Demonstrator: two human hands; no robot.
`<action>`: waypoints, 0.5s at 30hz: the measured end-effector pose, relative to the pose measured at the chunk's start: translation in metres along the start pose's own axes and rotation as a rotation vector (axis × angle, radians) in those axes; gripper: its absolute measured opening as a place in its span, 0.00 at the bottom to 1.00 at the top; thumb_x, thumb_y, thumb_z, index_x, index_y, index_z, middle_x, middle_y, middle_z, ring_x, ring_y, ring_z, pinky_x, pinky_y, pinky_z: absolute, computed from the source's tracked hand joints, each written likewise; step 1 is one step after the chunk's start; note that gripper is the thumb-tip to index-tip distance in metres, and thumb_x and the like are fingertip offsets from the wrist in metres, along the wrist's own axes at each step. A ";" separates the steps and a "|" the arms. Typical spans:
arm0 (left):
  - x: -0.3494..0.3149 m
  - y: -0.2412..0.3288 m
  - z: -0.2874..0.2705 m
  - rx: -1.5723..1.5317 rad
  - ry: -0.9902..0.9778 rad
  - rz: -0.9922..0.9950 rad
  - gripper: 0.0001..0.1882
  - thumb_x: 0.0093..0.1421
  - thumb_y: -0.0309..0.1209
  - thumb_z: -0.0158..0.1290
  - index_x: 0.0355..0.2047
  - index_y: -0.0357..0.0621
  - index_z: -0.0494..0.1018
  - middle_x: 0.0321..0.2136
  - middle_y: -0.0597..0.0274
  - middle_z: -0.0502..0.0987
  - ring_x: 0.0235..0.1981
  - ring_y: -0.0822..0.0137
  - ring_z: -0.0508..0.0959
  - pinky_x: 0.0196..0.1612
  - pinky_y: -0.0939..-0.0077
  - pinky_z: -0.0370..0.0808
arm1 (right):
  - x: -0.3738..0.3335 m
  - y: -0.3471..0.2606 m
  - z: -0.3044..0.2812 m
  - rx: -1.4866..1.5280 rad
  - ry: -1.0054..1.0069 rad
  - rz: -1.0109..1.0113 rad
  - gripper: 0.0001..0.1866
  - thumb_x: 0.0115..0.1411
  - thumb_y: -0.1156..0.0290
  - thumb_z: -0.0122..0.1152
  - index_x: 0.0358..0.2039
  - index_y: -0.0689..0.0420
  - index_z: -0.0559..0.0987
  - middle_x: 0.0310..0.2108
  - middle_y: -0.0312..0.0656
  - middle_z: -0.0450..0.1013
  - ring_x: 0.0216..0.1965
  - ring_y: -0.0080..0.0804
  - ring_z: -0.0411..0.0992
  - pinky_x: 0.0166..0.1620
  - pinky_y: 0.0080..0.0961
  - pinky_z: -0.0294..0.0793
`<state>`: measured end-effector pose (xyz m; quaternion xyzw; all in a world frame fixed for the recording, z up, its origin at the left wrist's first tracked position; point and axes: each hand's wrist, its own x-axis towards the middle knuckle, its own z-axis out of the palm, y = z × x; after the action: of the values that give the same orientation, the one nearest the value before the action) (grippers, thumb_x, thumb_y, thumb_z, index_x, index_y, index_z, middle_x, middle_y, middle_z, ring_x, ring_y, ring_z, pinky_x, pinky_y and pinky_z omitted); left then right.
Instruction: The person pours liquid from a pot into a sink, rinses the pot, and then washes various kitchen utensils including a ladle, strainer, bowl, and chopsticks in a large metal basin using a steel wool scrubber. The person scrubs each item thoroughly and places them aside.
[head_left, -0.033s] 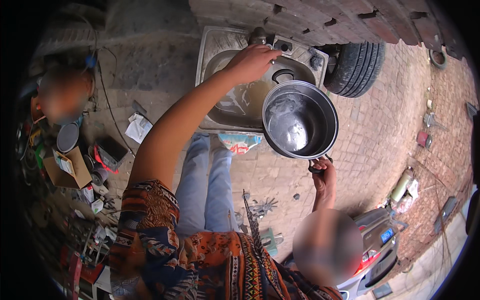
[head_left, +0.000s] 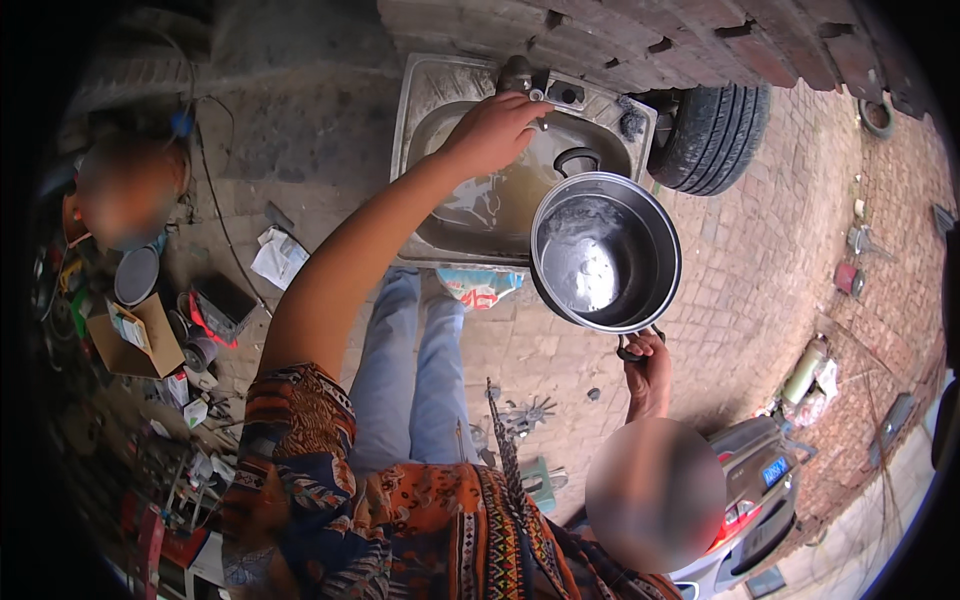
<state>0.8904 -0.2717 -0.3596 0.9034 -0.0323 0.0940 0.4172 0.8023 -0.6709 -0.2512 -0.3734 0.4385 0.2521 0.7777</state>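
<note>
My left hand (head_left: 494, 132) reaches across the steel sink (head_left: 408, 190), its fingers closed over the faucet (head_left: 538, 97) at the back rim. Part of the faucet is hidden under those fingers. My right hand (head_left: 648, 372) grips the near black handle (head_left: 632, 354) of a dark two-handled pot (head_left: 612, 290). The pot hangs partly over the sink's right side, its mouth facing up. A wet shine and some liquid show inside it. Its far handle (head_left: 577, 160) is free, above the basin. Shallow murky water (head_left: 485, 205) lies in the sink.
A tyre (head_left: 718, 140) stands right of the sink, below a brick wall (head_left: 640, 40). A plastic bag (head_left: 480, 288) lies under the sink's front edge. Boxes and clutter, including a cardboard box (head_left: 135, 340), fill the left. A car (head_left: 750, 490) is at lower right.
The pot has shifted slightly toward me and to the right, with my right hand on its handle. My left hand has drawn back a little, showing more of the faucet.
</note>
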 end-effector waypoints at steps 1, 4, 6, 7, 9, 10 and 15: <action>-0.020 0.004 -0.007 -0.072 0.121 -0.051 0.14 0.55 0.25 0.49 0.43 0.43 0.71 0.32 0.60 0.77 0.44 0.58 0.72 0.49 0.67 0.68 | -0.020 0.005 -0.006 -0.041 0.072 -0.021 0.23 0.49 0.87 0.36 0.48 0.69 0.65 0.30 0.37 0.67 0.14 0.12 0.56 0.23 0.11 0.64; -0.064 -0.004 -0.015 -0.185 0.146 -0.247 0.13 0.57 0.22 0.47 0.44 0.41 0.70 0.34 0.59 0.77 0.40 0.63 0.76 0.48 0.72 0.69 | -0.047 0.022 -0.043 0.037 0.048 -0.026 0.18 0.51 0.87 0.37 0.44 0.68 0.66 0.23 0.34 0.65 0.13 0.13 0.55 0.22 0.12 0.63; -0.094 -0.018 -0.018 -0.335 0.119 -0.437 0.12 0.59 0.22 0.46 0.45 0.40 0.70 0.35 0.60 0.77 0.39 0.68 0.76 0.45 0.77 0.70 | -0.041 0.033 -0.041 0.084 -0.002 0.008 0.15 0.53 0.86 0.37 0.42 0.68 0.66 0.20 0.32 0.62 0.12 0.12 0.55 0.21 0.12 0.62; -0.106 -0.022 -0.015 -0.436 0.117 -0.534 0.12 0.60 0.23 0.46 0.44 0.39 0.70 0.35 0.61 0.77 0.39 0.71 0.76 0.44 0.79 0.70 | -0.028 0.033 -0.037 0.089 -0.015 0.042 0.17 0.50 0.87 0.38 0.42 0.67 0.66 0.20 0.29 0.59 0.13 0.12 0.53 0.21 0.11 0.60; -0.115 -0.028 -0.006 -0.487 0.148 -0.552 0.10 0.61 0.25 0.46 0.43 0.39 0.71 0.34 0.61 0.77 0.38 0.72 0.76 0.41 0.79 0.71 | -0.008 0.025 -0.019 0.115 -0.044 0.133 0.17 0.50 0.88 0.38 0.42 0.68 0.66 0.21 0.31 0.60 0.13 0.11 0.54 0.21 0.11 0.61; -0.120 -0.026 -0.006 -0.480 0.156 -0.559 0.10 0.60 0.25 0.47 0.42 0.41 0.72 0.34 0.60 0.78 0.37 0.71 0.77 0.39 0.78 0.72 | -0.002 0.022 -0.012 0.117 -0.041 0.131 0.17 0.50 0.88 0.38 0.42 0.68 0.66 0.22 0.32 0.61 0.13 0.11 0.54 0.21 0.11 0.61; -0.099 -0.008 -0.005 -0.352 0.164 -0.441 0.12 0.56 0.24 0.51 0.42 0.42 0.72 0.36 0.57 0.76 0.36 0.66 0.77 0.38 0.75 0.74 | -0.014 0.015 -0.024 0.050 -0.035 0.018 0.13 0.54 0.86 0.40 0.41 0.68 0.66 0.26 0.36 0.63 0.14 0.11 0.56 0.21 0.10 0.62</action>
<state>0.7937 -0.2640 -0.3819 0.7917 0.1828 0.0665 0.5791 0.7731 -0.6823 -0.2528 -0.3453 0.4345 0.2546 0.7919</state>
